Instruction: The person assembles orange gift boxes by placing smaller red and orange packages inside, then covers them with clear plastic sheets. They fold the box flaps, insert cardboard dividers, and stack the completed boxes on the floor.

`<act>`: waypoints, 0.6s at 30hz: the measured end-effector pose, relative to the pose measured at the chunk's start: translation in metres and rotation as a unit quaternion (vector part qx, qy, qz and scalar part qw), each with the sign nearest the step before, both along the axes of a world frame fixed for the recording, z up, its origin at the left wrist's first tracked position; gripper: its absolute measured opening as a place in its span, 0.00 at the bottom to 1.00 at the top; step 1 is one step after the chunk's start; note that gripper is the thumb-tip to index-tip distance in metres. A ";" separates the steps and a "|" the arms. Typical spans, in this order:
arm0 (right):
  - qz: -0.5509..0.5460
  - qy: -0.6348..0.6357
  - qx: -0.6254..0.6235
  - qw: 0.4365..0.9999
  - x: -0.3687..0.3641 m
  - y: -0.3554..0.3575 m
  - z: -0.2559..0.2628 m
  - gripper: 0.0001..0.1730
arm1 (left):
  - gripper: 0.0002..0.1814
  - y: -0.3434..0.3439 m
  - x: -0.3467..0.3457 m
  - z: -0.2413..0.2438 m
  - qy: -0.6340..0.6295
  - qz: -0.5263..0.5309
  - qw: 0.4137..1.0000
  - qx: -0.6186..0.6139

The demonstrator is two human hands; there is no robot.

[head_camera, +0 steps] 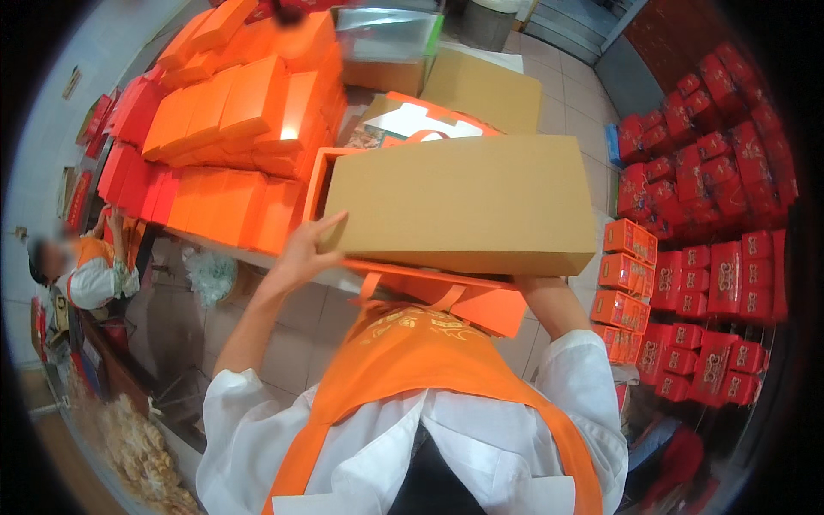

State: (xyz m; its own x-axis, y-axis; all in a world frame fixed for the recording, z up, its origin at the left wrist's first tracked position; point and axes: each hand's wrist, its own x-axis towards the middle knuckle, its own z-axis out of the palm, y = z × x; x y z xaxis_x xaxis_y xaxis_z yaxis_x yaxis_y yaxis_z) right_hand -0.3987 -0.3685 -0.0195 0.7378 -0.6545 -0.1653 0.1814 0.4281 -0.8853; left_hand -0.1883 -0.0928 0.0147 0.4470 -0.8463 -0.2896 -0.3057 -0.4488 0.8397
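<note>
A long plain brown cardboard box (460,203) lies at a slant across the top of an open orange box (315,187). My left hand (308,248) is at the near left corner of the cardboard box, index finger on its top face and thumb spread along the near side. The wrist of my right hand (535,286) goes under the box's right end, and the fingers are hidden there. Orange ribbon handles (450,297) hang at the near side, against my orange apron (418,360). Behind the cardboard box, a white cut-out insert (418,119) shows.
Orange boxes (238,103) and red-pink boxes (132,180) are stacked to the left. Brown cardboard (486,90) lies behind. Red gift boxes (708,167) and small orange boxes (624,273) stand at right. A co-worker (96,264) is at far left, near a bag of clear plastic (211,273).
</note>
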 end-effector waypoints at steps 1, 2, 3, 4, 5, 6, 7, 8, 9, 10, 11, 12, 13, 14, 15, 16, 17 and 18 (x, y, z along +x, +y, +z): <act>-0.003 -0.010 0.018 1.000 -0.006 -0.005 -0.001 0.29 | 0.35 0.000 0.003 0.000 0.000 0.001 1.000 -0.003; -0.001 -0.021 0.037 0.999 -0.012 -0.010 0.002 0.29 | 0.35 0.004 0.008 0.000 -0.019 -0.014 1.000 -0.007; 0.000 -0.031 0.055 0.998 -0.022 -0.016 0.002 0.29 | 0.34 0.008 0.014 -0.006 -0.035 -0.025 0.999 -0.008; -0.003 -0.041 0.072 0.997 -0.034 -0.023 0.003 0.29 | 0.34 0.010 0.019 -0.009 -0.051 -0.035 0.998 -0.010; 0.001 -0.049 0.091 0.995 -0.045 -0.030 0.004 0.29 | 0.33 0.013 0.021 -0.009 -0.072 -0.033 0.997 -0.001; 0.009 -0.056 0.108 0.992 -0.053 -0.036 0.004 0.29 | 0.32 0.013 0.023 -0.007 -0.095 -0.028 0.995 0.010; 0.015 -0.058 0.128 0.990 -0.064 -0.041 0.003 0.29 | 0.32 0.015 0.025 -0.007 -0.116 -0.027 0.993 0.018; 0.024 -0.062 0.145 0.987 -0.071 -0.045 0.004 0.29 | 0.31 0.018 0.028 -0.007 -0.108 -0.014 0.994 0.023; 0.031 -0.057 0.150 0.987 -0.078 -0.048 0.005 0.29 | 0.31 0.019 0.030 -0.008 -0.100 -0.003 0.995 0.029; 0.038 -0.052 0.152 0.986 -0.083 -0.048 0.006 0.29 | 0.30 0.021 0.032 -0.009 -0.092 0.008 0.995 0.034; 0.043 -0.042 0.145 0.988 -0.084 -0.043 0.009 0.30 | 0.30 0.023 0.032 -0.010 -0.113 0.004 0.993 0.020; 0.036 -0.023 0.111 0.993 -0.087 -0.035 0.013 0.30 | 0.30 0.024 0.032 -0.013 -0.132 -0.005 0.991 0.007; 0.024 -0.002 0.071 0.997 -0.087 -0.023 0.019 0.31 | 0.31 0.025 0.033 -0.015 -0.151 -0.015 0.988 -0.006; 0.029 0.061 0.016 0.998 -0.089 -0.014 0.018 0.31 | 0.31 0.023 0.035 -0.022 -0.131 -0.010 0.991 -0.003; 0.034 0.123 -0.039 0.991 -0.090 -0.005 0.017 0.32 | 0.30 0.022 0.040 -0.031 -0.111 -0.006 0.994 -0.001; 0.039 0.185 -0.092 0.978 -0.090 0.005 0.016 0.33 | 0.30 0.024 0.042 -0.036 -0.091 -0.003 0.996 0.002; 0.002 0.188 -0.164 0.968 -0.086 0.012 0.016 0.30 | 0.31 0.023 0.042 -0.038 -0.102 -0.004 0.995 0.005; 0.004 0.209 -0.189 0.960 -0.086 0.015 0.019 0.29 | 0.31 0.021 0.040 -0.034 -0.113 -0.008 0.994 0.006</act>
